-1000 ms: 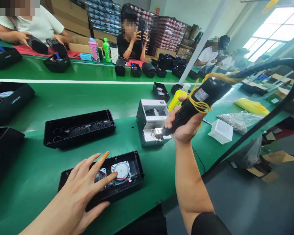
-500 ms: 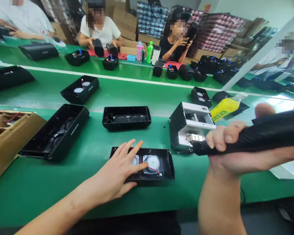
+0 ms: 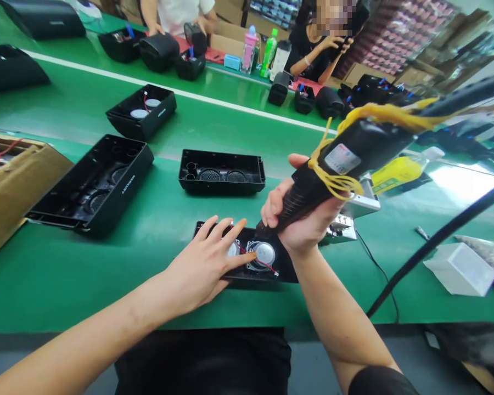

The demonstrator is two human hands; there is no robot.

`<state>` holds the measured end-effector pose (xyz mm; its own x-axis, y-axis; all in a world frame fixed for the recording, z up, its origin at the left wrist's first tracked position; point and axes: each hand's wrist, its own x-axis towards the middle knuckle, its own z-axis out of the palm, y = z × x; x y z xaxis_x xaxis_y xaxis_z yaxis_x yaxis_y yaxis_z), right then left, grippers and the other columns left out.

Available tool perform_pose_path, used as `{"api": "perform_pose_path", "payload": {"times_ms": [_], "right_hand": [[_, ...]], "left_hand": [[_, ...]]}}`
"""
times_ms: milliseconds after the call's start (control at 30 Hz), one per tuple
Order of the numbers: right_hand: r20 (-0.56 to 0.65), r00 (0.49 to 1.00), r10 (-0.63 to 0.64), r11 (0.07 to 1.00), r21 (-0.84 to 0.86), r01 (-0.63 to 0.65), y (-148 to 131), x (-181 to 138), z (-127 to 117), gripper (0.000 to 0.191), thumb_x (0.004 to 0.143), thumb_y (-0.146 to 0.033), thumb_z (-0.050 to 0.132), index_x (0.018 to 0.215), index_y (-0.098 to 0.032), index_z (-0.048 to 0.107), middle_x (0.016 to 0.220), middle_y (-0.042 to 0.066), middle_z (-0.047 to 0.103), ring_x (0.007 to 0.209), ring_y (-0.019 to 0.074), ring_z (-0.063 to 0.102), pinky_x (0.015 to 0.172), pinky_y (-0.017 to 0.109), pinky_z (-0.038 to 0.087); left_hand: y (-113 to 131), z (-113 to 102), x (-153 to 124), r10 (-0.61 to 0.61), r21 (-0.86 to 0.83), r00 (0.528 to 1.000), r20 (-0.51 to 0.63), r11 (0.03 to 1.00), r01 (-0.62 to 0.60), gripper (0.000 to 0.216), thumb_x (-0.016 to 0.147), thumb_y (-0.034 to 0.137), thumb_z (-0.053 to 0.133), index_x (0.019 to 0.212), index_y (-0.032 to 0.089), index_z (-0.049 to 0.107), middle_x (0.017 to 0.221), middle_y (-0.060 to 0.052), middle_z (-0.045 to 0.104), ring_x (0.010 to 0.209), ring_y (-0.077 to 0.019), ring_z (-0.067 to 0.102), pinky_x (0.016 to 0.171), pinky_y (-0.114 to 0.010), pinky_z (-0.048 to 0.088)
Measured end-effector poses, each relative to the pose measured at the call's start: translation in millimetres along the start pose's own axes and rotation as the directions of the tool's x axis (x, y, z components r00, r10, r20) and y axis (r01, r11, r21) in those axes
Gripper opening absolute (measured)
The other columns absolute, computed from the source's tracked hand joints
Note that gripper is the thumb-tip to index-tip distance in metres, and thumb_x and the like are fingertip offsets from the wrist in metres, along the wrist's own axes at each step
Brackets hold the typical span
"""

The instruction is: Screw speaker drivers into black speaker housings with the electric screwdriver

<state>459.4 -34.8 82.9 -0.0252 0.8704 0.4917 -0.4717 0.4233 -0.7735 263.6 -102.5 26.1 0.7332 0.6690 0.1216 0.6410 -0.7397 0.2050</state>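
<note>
My left hand (image 3: 208,258) rests with spread fingers on a black speaker housing (image 3: 286,269) in front of me, fingertips by its round silver speaker drivers (image 3: 265,254). A red wire with a small white plug crosses the right driver. Wrapped in my right hand (image 3: 308,222) is a black electric screwdriver (image 3: 319,178), with yellow cord tied about it. It slants down to the left, its lower end over the housing's far edge near the right driver. The tip against the dark housing is hard to make out.
Beyond lies another open housing (image 3: 222,170); a longer one (image 3: 94,186) sits left, beside a cardboard box (image 3: 20,186). Behind my right hand stand a silver screw feeder (image 3: 360,203) and a yellow bottle (image 3: 399,174). A black cable (image 3: 428,241) hangs at right. Co-workers sit across the belt.
My right hand has brought the electric screwdriver left from the screw feeder to the housing, tilting its lower end down. My left hand stays on the housing. The view has shifted downward.
</note>
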Motion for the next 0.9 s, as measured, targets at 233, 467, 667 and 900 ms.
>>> {"api": "perform_pose_path", "payload": {"times_ms": [233, 467, 667, 900], "right_hand": [[0.001, 0.999, 0.036, 0.999, -0.021, -0.036, 11, -2, -4, 0.069, 0.095, -0.086, 0.063, 0.128, -0.027, 0.066, 0.063, -0.008, 0.06, 0.036, 0.0116, 0.047, 0.035, 0.024, 0.037], [0.002, 0.998, 0.059, 0.997, -0.04, -0.059, 11, -2, -4, 0.07, 0.09, -0.087, 0.068, 0.127, -0.028, 0.066, 0.062, -0.008, 0.061, 0.035, 0.0129, 0.046, 0.034, 0.027, 0.035], [-0.008, 0.997, 0.071, 0.993, -0.092, -0.072, 15, -4, -6, 0.074, 0.092, -0.092, 0.058, 0.129, -0.027, 0.063, 0.061, -0.008, 0.058, 0.035, 0.0128, 0.044, 0.034, 0.026, 0.035], [0.062, 0.99, 0.128, 0.99, -0.061, -0.125, 22, -8, -11, 0.066, 0.092, -0.089, 0.062, 0.118, -0.028, 0.063, 0.061, -0.009, 0.055, 0.035, 0.0109, 0.043, 0.035, 0.023, 0.038]], "left_hand": [[1, -2, 1, 0.003, 0.017, 0.999, -0.034, 1.0, -0.003, 0.074, 0.086, 0.042, 0.09, 0.155, 0.044, 0.062, 0.174, -0.019, 0.043, 0.155, -0.0511, 0.046, 0.126, -0.08, 0.034], [1, -2, 1, 0.01, 0.012, 0.999, -0.034, 1.0, -0.009, 0.075, 0.087, 0.041, 0.089, 0.157, 0.043, 0.061, 0.175, -0.02, 0.04, 0.156, -0.0514, 0.044, 0.126, -0.079, 0.032], [0, -1, 1, -0.004, -0.001, 1.0, -0.012, 1.0, 0.004, 0.074, 0.089, 0.039, 0.086, 0.158, 0.043, 0.059, 0.177, -0.018, 0.038, 0.158, -0.0512, 0.042, 0.129, -0.078, 0.028], [1, -5, 2, -0.014, -0.017, 1.0, 0.015, 1.0, 0.014, 0.081, 0.087, 0.038, 0.087, 0.161, 0.044, 0.056, 0.176, -0.015, 0.038, 0.156, -0.0498, 0.043, 0.129, -0.078, 0.029]]}}
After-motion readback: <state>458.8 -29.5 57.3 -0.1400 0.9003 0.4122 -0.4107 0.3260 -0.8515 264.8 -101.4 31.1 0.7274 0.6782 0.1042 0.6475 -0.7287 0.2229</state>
